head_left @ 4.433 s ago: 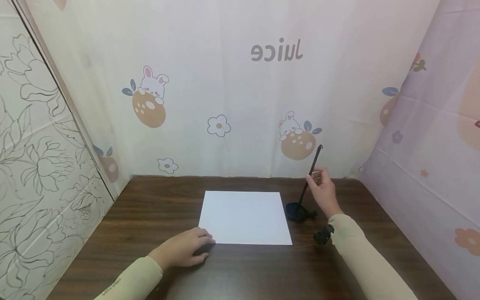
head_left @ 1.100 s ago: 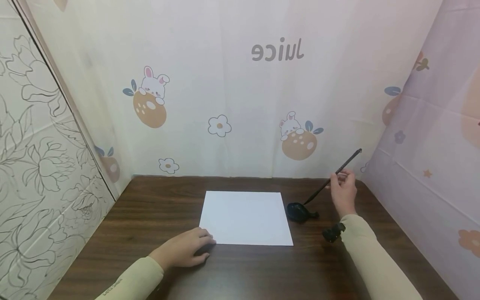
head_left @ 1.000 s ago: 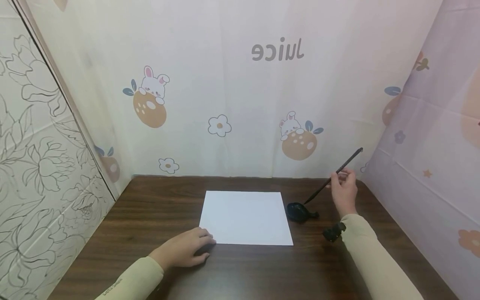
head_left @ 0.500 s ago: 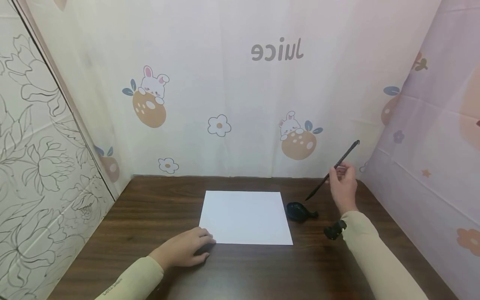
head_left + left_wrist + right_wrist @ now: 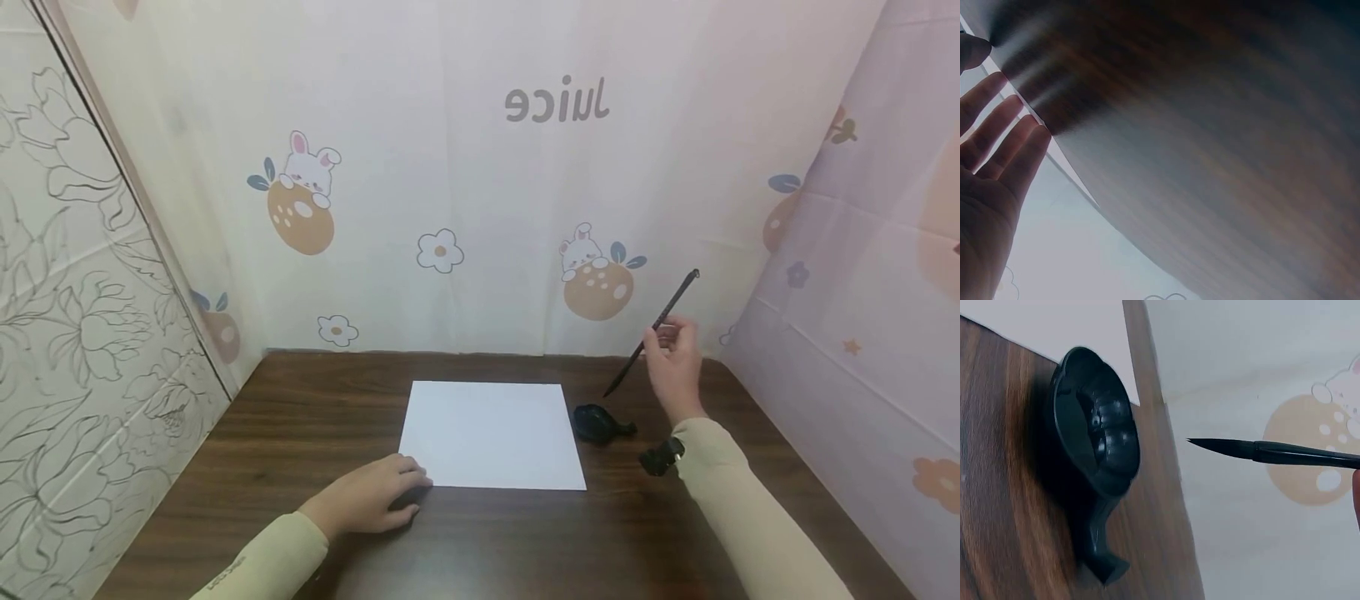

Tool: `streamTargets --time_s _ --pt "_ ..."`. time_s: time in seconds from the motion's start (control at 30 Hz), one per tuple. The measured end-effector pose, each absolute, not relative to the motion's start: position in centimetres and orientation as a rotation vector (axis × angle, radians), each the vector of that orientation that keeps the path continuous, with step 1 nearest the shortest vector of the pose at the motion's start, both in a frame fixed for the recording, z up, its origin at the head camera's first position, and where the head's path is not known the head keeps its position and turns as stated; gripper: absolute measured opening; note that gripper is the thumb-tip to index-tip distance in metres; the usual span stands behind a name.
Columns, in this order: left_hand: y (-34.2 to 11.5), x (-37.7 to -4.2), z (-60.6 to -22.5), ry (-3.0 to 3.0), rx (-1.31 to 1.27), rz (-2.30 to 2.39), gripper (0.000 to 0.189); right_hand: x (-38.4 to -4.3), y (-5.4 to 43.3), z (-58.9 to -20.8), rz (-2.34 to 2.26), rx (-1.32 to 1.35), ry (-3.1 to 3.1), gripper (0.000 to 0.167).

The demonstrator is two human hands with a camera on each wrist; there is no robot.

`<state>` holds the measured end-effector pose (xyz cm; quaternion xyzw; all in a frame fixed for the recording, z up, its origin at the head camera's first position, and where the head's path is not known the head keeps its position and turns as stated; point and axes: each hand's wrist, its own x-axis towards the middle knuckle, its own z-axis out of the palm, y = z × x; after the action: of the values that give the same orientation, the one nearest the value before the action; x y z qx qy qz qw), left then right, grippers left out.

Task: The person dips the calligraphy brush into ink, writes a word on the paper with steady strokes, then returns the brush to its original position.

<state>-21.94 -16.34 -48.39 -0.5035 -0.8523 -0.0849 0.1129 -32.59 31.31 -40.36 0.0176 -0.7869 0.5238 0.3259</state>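
Note:
My right hand pinches a dark calligraphy brush partway along its handle, the tail end tilted up to the right. In the right wrist view the brush's black bristles come to a fine point, apart from a black flower-shaped ink dish. Dark liquid lies in the dish, which has a short handle. A white sheet of paper lies left of the dish. On its near left corner rest the fingertips of my left hand; the left wrist view shows those fingers nearly straight.
Everything lies on a dark wood-grain table. A printed curtain rises right behind its back edge, with more patterned cloth on both sides. A black band with a small device is on the right wrist.
The brush stood in the ink dish first, then its tip lay at the dish's rim. Now it is lifted clear, and the right hand has shifted up and slightly left. The left hand stays put.

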Motion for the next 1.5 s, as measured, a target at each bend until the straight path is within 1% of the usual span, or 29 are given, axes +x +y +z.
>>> streamTargets --time_s 0.23,0.5,0.73,1.07,1.33,1.5 --pt "-16.4 -22.1 -48.4 -2.485 -1.484 -0.251 0.032 -32.7 29.6 -39.9 1.338 0.076 -2.103 0.040" --pt "-16.3 -22.2 -48.5 -2.491 -1.489 -0.246 0.031 -33.3 26.8 -39.6 1.401 0.178 -2.063 0.036" --pt "-16.2 -22.0 -48.3 -2.450 -1.501 -0.264 0.031 -33.7 24.1 -39.5 1.407 0.281 -2.057 0.036" --pt "-16.3 -21.8 -48.1 -2.485 -1.486 -0.268 0.030 -34.3 20.2 -39.4 1.474 0.366 -2.028 0.030" --pt "-16.4 -21.9 -48.3 -2.460 -1.490 -0.267 0.031 -34.8 16.9 -39.4 1.534 0.410 -2.025 0.036" --pt "-16.4 -21.9 -48.2 -2.458 -1.497 -0.272 0.031 -34.9 15.0 -39.4 1.532 0.448 -2.038 0.032"
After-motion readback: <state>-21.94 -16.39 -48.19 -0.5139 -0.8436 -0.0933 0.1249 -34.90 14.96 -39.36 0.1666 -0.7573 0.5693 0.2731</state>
